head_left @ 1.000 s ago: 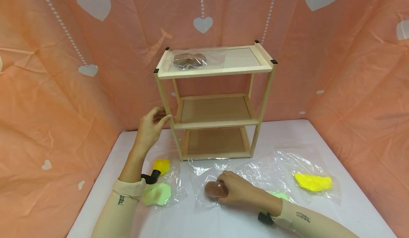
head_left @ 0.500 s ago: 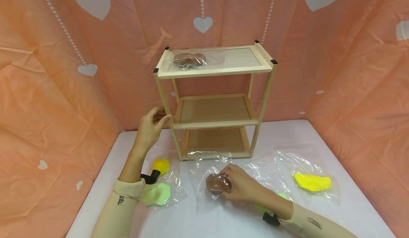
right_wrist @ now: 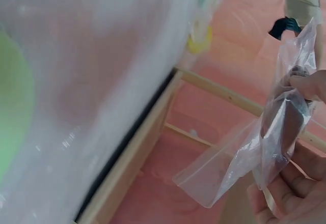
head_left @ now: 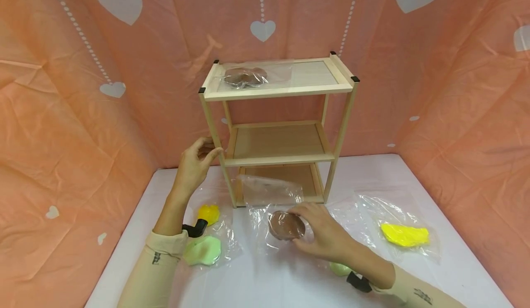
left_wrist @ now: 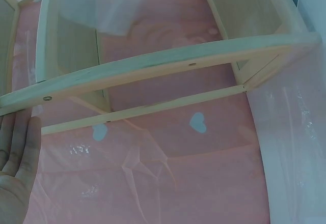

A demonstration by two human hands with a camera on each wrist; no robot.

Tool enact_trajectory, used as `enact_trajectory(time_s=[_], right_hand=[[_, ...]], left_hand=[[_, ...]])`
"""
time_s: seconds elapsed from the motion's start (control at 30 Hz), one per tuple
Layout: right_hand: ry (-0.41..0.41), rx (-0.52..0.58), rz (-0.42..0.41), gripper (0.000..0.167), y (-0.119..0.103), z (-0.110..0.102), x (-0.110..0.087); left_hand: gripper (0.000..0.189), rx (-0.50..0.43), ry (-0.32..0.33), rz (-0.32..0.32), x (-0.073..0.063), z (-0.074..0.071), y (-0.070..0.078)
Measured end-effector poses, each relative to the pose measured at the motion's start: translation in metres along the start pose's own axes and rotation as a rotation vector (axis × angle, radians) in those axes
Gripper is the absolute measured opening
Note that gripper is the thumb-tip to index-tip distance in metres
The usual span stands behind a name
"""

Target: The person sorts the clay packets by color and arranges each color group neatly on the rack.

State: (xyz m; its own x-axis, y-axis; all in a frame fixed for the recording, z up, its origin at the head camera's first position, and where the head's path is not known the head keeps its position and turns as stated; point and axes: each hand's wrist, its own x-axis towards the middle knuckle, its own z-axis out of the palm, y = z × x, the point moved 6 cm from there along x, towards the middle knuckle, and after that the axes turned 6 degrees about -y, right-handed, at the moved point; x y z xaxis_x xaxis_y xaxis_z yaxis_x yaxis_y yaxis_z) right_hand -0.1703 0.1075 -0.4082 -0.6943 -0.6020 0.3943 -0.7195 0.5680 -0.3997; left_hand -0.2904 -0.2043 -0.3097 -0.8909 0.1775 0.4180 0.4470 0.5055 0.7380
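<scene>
Aslant, the right grip [head_left: 325, 233] pinches a brown lump [head_left: 285, 225].

Right grip [head_left: 332, 236] holds brown lump [head_left: 285, 226], apparently above table [head_left: 252, 285].

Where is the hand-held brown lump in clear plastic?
In the head view, the rounded brown lump in clear plastic is in the right hand, below centre, in front of the three-tier wooden rack.

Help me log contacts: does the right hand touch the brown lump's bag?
Touching: the right wrist view shows the right hand gripping the clear plastic bag.
</scene>
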Motion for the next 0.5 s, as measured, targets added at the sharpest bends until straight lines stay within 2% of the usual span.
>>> enact_trajectory(time_s=[0.5], right_hand=[[0.188,-0.024,-0.178,0.077,-0.017,-0.048,0.003]], left_hand=[[0.033,0.004,0.012,0.008,0.0,0.0,0.0]])
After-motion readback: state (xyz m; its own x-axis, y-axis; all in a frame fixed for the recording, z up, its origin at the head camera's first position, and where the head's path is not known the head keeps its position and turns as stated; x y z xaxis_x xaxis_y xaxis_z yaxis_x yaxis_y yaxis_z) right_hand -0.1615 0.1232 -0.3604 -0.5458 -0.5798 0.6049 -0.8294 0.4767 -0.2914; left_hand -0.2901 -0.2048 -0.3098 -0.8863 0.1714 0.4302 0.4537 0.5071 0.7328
